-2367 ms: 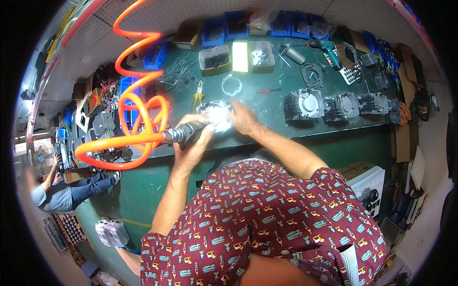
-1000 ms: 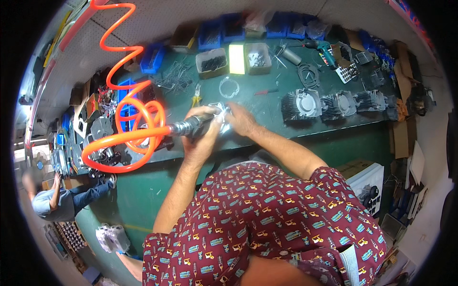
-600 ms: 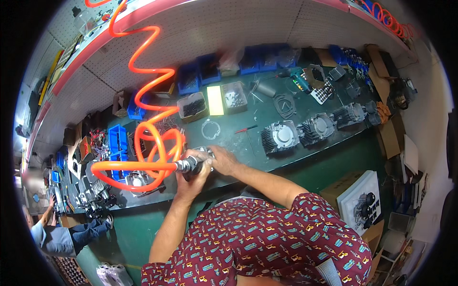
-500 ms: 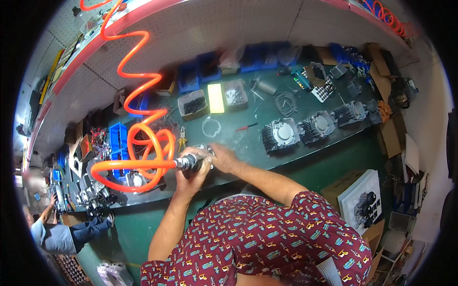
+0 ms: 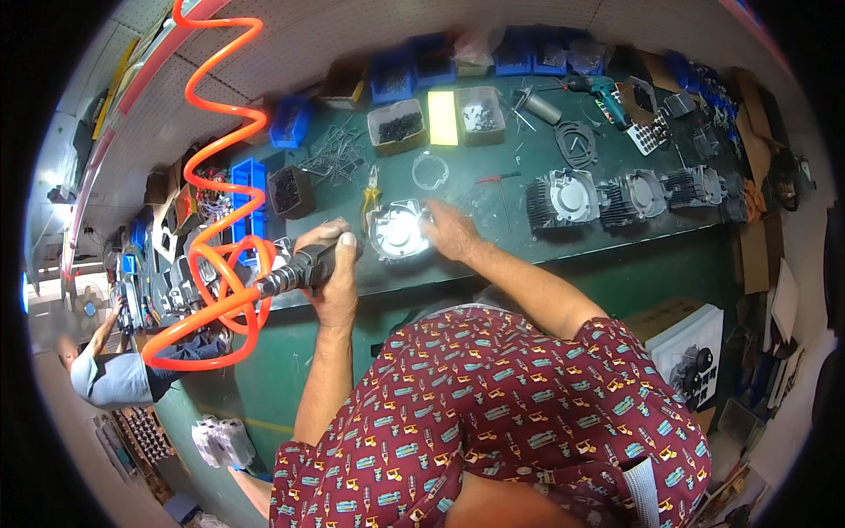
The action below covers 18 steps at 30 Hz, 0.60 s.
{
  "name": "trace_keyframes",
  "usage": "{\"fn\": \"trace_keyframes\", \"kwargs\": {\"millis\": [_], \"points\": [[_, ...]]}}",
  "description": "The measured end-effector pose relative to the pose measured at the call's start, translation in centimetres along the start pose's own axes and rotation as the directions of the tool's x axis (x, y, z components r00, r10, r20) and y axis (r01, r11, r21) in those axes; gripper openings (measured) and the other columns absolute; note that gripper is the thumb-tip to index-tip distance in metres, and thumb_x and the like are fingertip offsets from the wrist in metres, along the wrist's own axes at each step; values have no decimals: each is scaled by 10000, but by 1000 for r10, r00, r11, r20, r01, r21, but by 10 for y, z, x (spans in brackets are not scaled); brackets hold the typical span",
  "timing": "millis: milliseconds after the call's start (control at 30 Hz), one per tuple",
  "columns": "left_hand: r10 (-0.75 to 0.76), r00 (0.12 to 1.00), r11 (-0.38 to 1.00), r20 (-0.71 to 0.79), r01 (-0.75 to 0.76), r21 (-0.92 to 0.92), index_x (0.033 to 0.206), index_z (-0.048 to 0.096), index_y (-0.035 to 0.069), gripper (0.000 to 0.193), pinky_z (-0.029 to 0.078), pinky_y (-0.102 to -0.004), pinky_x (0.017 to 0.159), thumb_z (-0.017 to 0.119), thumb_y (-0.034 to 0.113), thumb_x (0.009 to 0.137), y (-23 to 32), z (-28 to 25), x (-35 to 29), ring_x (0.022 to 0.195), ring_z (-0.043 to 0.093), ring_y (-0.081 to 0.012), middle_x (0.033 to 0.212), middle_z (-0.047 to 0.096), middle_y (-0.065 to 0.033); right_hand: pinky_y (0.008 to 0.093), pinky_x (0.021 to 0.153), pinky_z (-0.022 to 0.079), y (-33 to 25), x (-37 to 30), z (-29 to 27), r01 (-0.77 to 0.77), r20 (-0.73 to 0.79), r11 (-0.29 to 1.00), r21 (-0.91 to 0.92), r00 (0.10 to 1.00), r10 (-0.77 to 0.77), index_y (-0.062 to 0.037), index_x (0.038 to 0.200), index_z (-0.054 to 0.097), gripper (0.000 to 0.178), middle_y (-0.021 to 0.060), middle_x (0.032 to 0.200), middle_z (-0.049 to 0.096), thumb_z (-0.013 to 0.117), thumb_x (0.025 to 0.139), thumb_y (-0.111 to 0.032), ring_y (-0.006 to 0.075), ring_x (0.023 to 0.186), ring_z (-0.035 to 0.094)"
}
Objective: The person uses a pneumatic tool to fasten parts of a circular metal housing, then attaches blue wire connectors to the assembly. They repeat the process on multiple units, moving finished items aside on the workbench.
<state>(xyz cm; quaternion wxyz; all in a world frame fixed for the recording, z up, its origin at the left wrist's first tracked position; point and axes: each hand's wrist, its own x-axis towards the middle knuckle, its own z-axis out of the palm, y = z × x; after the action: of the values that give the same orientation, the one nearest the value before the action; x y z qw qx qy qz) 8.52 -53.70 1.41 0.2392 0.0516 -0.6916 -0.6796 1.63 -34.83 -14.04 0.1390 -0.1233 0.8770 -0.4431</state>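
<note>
My left hand (image 5: pixel 333 286) is closed around a dark, pistol-shaped air tool (image 5: pixel 310 267), held over the bench's front edge. An orange coiled air hose (image 5: pixel 207 315) joins its metal fitting. The tool's far end is partly hidden by my fingers. To its right, a round, shiny metal engine casting (image 5: pixel 399 231) lies on the bench, lit brightly. My right hand (image 5: pixel 453 233) grips the casting's right edge, fingertips partly out of sight. Yellow-handled pliers (image 5: pixel 371 189) lie just behind the casting, and a thin ring gasket (image 5: pixel 415 172) sits farther back.
Several finned metal castings (image 5: pixel 568 198) line the bench (image 5: pixel 458 286) on the right. A red-handled tool (image 5: pixel 495 179) lies between. Behind are tubs of small parts (image 5: pixel 396 128), a yellow card (image 5: pixel 443 119) and a green power drill (image 5: pixel 607 99). Another person (image 5: pixel 114 374) works at far left.
My left hand with the air tool has moved left, away from the casting, now uncovered. The hose swung along. My right hand stays at the casting. The whole view has shifted.
</note>
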Motion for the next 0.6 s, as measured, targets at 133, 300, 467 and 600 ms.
{"fn": "trace_keyframes", "kwargs": {"millis": [133,300,467,600], "points": [[89,995,991,-45,-83,104,1073,595,19,234,511,-383,965,696,-21,866,-11,-12,2,1037,631,-226,1106,654,-148,491,1044,430,0,2,0,6,-3,1000,11,1000,-6,6,1338,505,570,235,1314,576,503,918,-379,400,1234,541],[81,992,994,-99,-74,77,1076,582,32,222,494,-442,1017,673,-19,881,-25,-18,1,1048,652,-252,1093,665,-148,489,1050,424,-6,1,-5,-23,45,1000,22,999,22,-1,1335,511,565,234,1310,577,492,919,-383,400,1236,538],[57,997,998,-45,-55,38,1079,581,23,236,502,-410,988,680,-29,871,-28,-21,1,1039,642,-238,1104,659,-151,490,1047,424,4,4,4,4,4,1000,24,1000,-5,-2,1329,513,555,241,1314,573,490,921,-378,403,1240,533],[99,989,995,114,-100,4,1041,606,28,240,504,-402,975,683,-75,838,-25,-20,5,1024,640,-232,1066,674,-138,490,1042,427,-2,1,0,18,-9,999,35,1000,-18,1,1323,518,553,241,1309,576,491,917,-374,405,1237,534]]}}
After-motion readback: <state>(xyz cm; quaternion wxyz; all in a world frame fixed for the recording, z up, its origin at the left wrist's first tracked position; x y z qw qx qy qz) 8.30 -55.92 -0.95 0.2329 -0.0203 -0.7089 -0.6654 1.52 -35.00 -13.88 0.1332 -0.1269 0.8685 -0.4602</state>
